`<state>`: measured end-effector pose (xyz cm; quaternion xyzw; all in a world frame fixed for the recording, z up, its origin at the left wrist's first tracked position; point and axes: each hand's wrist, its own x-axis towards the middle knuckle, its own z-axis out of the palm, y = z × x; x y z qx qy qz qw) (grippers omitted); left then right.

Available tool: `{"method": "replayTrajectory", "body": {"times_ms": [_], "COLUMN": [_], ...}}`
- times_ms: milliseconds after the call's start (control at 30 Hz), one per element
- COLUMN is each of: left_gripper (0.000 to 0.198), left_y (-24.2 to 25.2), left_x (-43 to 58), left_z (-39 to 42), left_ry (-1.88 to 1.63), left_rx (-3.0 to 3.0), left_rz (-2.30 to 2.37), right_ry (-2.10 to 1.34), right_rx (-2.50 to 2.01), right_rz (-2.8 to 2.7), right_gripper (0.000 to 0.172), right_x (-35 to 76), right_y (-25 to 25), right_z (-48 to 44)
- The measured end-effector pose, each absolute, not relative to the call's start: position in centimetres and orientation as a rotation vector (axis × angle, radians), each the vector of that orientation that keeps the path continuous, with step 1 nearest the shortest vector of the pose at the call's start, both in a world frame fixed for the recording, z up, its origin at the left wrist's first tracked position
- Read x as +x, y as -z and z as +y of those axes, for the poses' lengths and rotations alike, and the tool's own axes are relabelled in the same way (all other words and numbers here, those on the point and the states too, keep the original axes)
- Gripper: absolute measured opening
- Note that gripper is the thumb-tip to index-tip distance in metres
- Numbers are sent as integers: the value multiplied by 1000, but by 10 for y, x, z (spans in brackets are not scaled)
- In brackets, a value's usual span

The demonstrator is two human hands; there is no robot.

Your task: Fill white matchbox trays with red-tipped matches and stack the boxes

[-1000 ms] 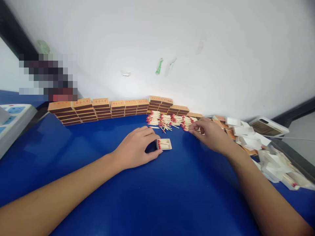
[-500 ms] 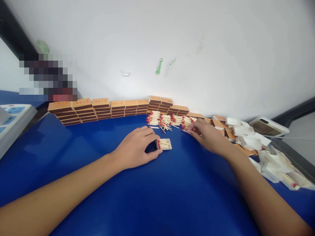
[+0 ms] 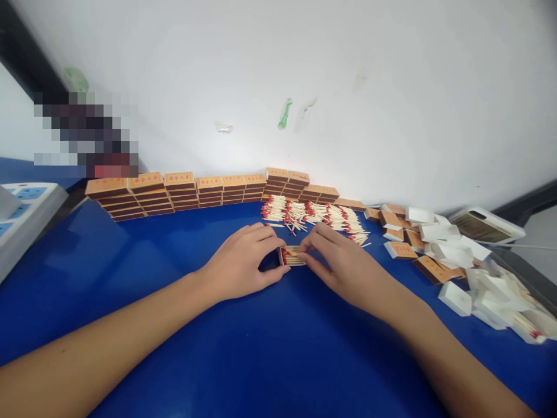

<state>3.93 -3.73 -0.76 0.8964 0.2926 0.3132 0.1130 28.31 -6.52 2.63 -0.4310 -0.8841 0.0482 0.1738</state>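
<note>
A small open matchbox tray (image 3: 290,256) holding red-tipped matches lies on the blue table (image 3: 243,348). My left hand (image 3: 241,261) curls round the tray's left end, thumb and fingers gripping it. My right hand (image 3: 337,258) is at the tray's right end, its fingertips pinched over the matches there; whether they hold matches is hidden. Just behind both hands lies a pile of loose red-tipped matches (image 3: 317,216).
Stacks of closed orange matchboxes (image 3: 174,188) line the wall. Loose orange sleeves (image 3: 407,249) and white empty trays (image 3: 455,249) lie scattered at the right. A white power strip (image 3: 21,212) sits at the left edge. A white box (image 3: 485,223) is at the far right.
My right hand has come back from the match pile to the right end of the tray. My left hand has stayed on the tray.
</note>
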Motion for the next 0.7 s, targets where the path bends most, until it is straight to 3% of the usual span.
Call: {"method": "replayTrajectory", "body": {"times_ms": [333,567,700], "left_gripper": [24,23,25], "left_y": [9,8,7], "left_x": [38,37,37], "left_z": [-37,-37,-37], "left_ry": [-929,-917,-908], "left_rx": [2631,2626,2620], "left_rz": [852,862,868], "right_ry": [-257,-3,-61], "right_rx": [-1233,-1525,-1573], "right_rz": [-2480,-2247,-2278], "right_gripper": [11,19,19], "right_x": [288,357,377], "right_y": [-32,-22,-8], "right_z": [-64,-23,-10]}}
